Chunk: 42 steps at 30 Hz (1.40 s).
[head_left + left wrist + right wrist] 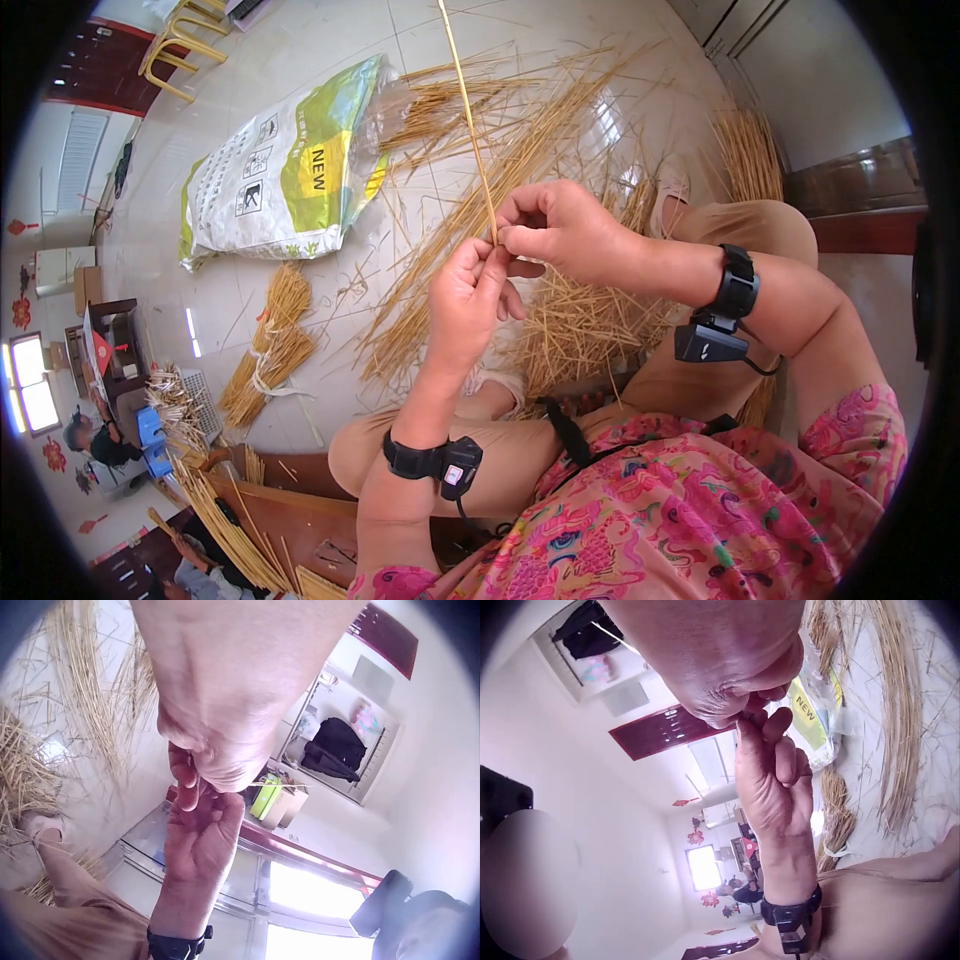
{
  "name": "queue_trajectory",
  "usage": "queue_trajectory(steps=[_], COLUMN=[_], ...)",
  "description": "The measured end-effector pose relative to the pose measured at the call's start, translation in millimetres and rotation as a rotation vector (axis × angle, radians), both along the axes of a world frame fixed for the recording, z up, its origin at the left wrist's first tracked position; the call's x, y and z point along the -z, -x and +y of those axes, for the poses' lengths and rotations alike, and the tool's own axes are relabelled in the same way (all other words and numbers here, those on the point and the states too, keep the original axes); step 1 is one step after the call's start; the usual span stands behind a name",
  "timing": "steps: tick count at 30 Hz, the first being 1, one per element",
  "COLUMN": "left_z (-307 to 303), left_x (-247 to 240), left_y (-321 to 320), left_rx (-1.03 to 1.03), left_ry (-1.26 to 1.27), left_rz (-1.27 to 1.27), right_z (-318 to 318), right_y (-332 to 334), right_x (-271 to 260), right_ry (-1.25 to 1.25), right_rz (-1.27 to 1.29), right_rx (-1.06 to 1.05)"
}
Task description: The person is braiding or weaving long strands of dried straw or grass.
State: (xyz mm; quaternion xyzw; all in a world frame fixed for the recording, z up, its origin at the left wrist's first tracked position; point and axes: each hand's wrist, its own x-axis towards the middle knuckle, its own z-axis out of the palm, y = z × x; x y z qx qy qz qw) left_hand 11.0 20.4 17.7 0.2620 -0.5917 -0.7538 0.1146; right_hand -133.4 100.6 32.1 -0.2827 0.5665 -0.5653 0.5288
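Passing room: tile strip of floor [335, 340] between bundle [270, 345] and loose straw [510, 180], only a few stray stems on it. A hand could drop in there. Strip carries on between sack [270, 165] and straw, narrower toward the sack's open end, where straw lies up against it.

In the way: 1 long stalk [468, 110] sticking out ahead of left hand [470, 300] and right hand [575, 235]; those 2 meet at its near end, no gap to use. Below them, heap [580, 330] fills the floor between the legs. Right knee [780, 225] walls off that side.
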Motion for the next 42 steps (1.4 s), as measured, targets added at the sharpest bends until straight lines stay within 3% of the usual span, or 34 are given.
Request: queue_trajectory(steps=[21,25,30,34,37,42], left_z=[-4,-3,-1,-1,1,-3], left_x=[-3,-7,-4,-3,-10,-8], left_y=[-4,-4,-2,-2,0,-4], left_rx=[0.069,0.076,0.049,0.038,0.023,0.031], left_ry=[-0.297,-0.363,-0.067,0.061,0.032,-0.302], left_rz=[0.109,0.161,0.084,0.024,0.033,0.187], right_z=[0,-2,-2,-2,-2,-5], right_y=[6,5,3,1,3,6], right_x=[-8,-7,-8,-11,-5,0], right_ry=[0.003,0.006,-0.017,0.009,0.028,0.142], right_rz=[-0.004,-0.195,-0.281,-0.186,-0.128,-0.156], right_rx=[-0.117,-0.107,-0.047,-0.061,-0.088,-0.127])
